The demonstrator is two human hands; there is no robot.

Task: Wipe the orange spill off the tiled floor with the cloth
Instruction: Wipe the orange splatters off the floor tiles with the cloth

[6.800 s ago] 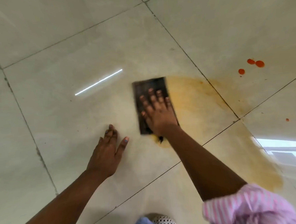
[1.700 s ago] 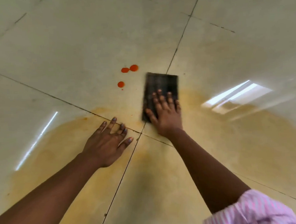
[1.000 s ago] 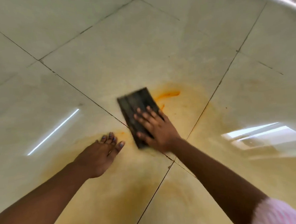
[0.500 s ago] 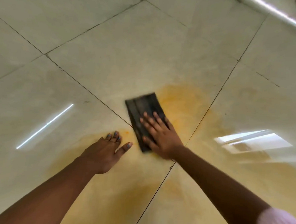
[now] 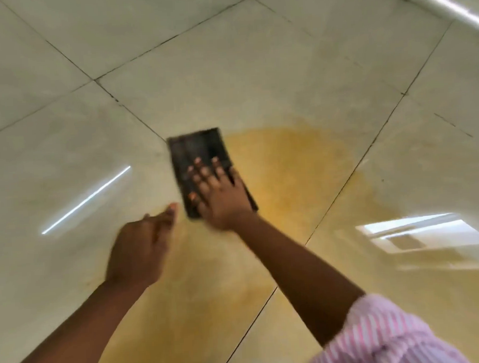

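Note:
A dark rectangular cloth (image 5: 197, 148) lies flat on the pale tiled floor (image 5: 227, 71), at the left edge of a wide, thin orange smear (image 5: 288, 176). My right hand (image 5: 219, 196) presses down on the cloth's near half with its fingers spread. The smear runs from beside the cloth across the grout lines toward me and to the right. Blurred by motion, my left hand (image 5: 139, 250) hovers just left of the cloth's near corner, its fingers pointing at the cloth and nothing in it.
A pink striped sleeve (image 5: 385, 337) covers my right upper arm at the bottom right. A window's bright reflection (image 5: 418, 233) lies on the wet tiles to the right, and a thin light streak (image 5: 86, 200) to the left. Dark grout lines cross the floor.
My left hand has come off the floor and moved toward the cloth. The right hand has pushed the cloth along the smear's left edge; the bright orange streak seen a second ago is gone.

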